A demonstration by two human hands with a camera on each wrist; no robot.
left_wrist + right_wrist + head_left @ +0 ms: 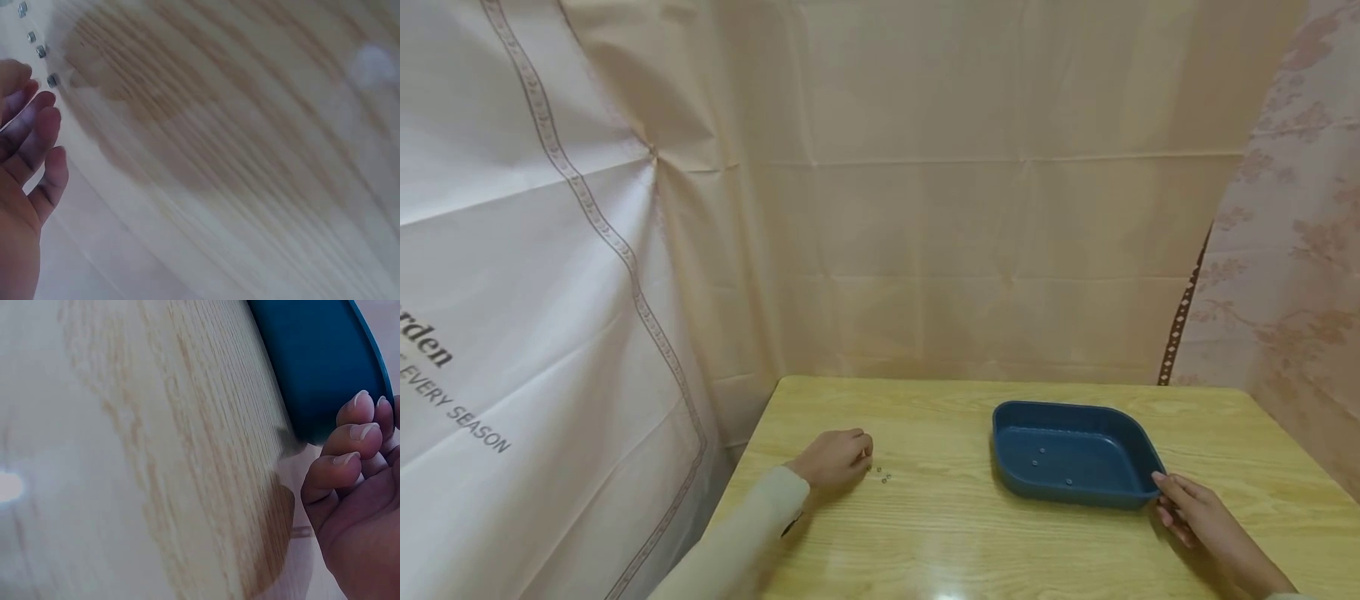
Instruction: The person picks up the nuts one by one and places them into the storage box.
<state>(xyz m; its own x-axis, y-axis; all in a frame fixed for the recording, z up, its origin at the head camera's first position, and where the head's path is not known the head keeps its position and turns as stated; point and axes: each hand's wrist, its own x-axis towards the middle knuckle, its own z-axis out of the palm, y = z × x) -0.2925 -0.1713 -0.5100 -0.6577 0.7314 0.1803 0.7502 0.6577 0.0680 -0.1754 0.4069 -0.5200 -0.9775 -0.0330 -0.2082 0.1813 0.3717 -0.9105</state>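
Several small metal nuts (884,480) lie on the table, just right of my left hand (838,458). In the left wrist view, the left fingers (47,128) are loosely bent, and the closest nut (52,80) sits right beside the fingertips. No nut shows between them, though the thumb side is partly cut off. My right hand (1198,512) pinches the near right corner of a blue tray (1075,498), thumb over the rim and fingers outside. Three small nuts (1069,482) rest on the tray's floor. The right wrist view shows the curled right fingers (353,434) against the tray's outer wall (312,375).
The wooden table (940,533) has its far edge close to a hanging beige cloth (925,250). A printed white cloth (550,333) hangs on the left, and a floral one (1292,275) on the right.
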